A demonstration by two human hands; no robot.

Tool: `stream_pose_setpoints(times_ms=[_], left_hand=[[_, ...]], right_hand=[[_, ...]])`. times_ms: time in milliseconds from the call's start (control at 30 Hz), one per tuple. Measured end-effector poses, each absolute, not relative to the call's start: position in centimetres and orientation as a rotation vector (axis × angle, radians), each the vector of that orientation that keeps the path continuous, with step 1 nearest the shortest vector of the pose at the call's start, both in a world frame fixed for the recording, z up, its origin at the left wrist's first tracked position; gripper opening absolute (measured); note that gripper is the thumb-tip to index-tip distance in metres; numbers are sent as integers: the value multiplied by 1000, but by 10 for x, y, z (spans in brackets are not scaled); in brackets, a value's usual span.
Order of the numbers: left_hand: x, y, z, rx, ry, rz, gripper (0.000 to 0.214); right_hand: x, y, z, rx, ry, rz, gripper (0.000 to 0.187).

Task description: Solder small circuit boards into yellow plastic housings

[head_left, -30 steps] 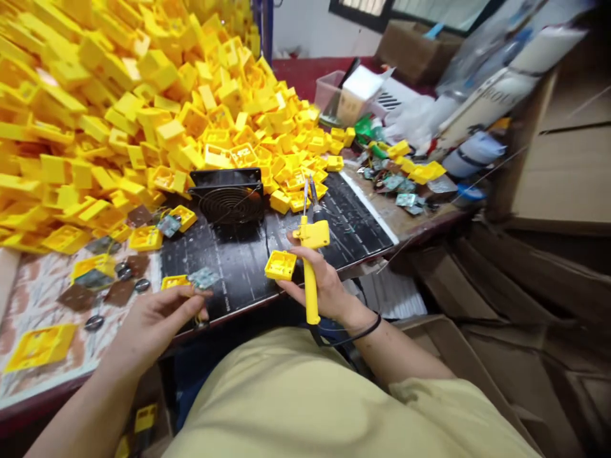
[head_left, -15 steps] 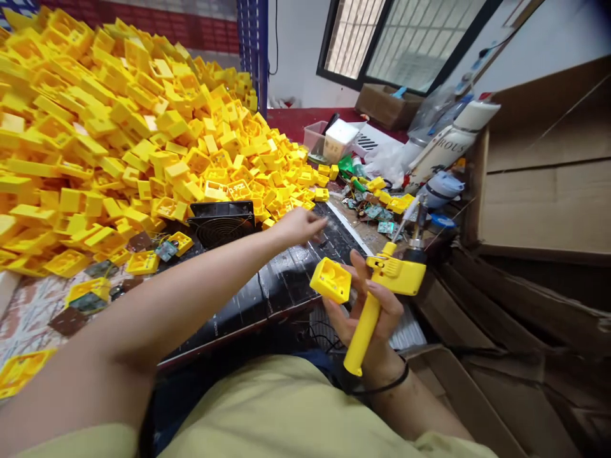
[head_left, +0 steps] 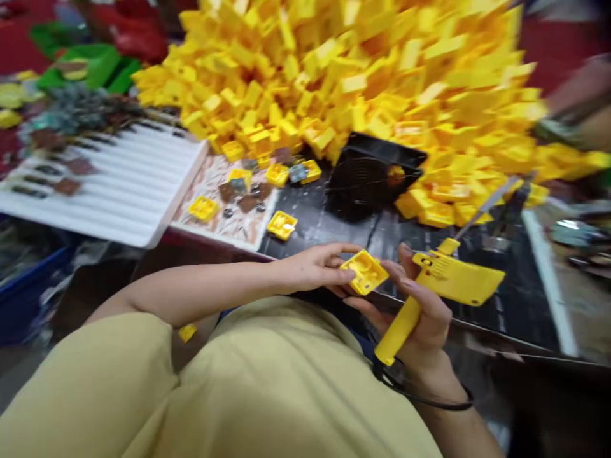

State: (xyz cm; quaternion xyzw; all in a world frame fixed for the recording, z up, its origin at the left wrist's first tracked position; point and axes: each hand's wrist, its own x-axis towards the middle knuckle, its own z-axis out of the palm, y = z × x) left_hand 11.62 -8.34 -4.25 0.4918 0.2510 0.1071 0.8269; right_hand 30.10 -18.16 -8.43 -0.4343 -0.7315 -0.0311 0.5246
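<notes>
A small open yellow plastic case (head_left: 370, 275) with round hollows inside is gripped at its left edge between the thumb and fingers of my left hand (head_left: 312, 266). My right hand (head_left: 432, 318) is wrapped around the handle of a yellow soldering gun (head_left: 461, 278), whose long thin tip points up and right, blurred. A dark cord leaves the bottom of the handle. The right fingertips come close to the case's right side; whether they touch it I cannot tell.
Behind my hands rises a large heap of yellow cases (head_left: 305, 83). A black fan (head_left: 370, 178) stands on the black worktop. At left are loose cases with circuit boards (head_left: 298, 173) and a white ribbed tray (head_left: 128, 184) of parts. Another person's blurred arm (head_left: 589, 130) shows at the far right.
My view has swung left. My left hand has come back from the far side of the worktop and taken hold of the case. The soldering gun stays in my right hand.
</notes>
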Motion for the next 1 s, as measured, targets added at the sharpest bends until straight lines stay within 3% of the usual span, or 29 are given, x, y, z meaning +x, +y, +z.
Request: stream_pose_setpoints(times_ms=[100, 233, 333, 433, 600, 833, 1000], left_hand=[[55, -87, -45, 914, 686, 349, 79], [-12, -83, -35, 982, 869, 450, 73], [-37, -74, -31, 1313, 1068, 468, 73], [-41, -63, -32, 1767, 1211, 476, 65], [-24, -42, -39, 2121, 1202, 424, 54], [22, -37, -52, 2312, 1024, 441, 44], [57, -7, -27, 2779, 1086, 364, 42]], right_hand=[[287, -161, -81, -932, -1869, 93, 74], [277, -141, -72, -966, -1807, -50, 42], [264, -122, -65, -1021, -1871, -48, 44], [241, -97, -63, -1038, -2053, 1, 33], [216, -63, -67, -1008, -2241, -1, 33], [278, -100, -50, -1136, -2261, -37, 33], [316, -127, -51, -1278, -2235, -107, 41]])
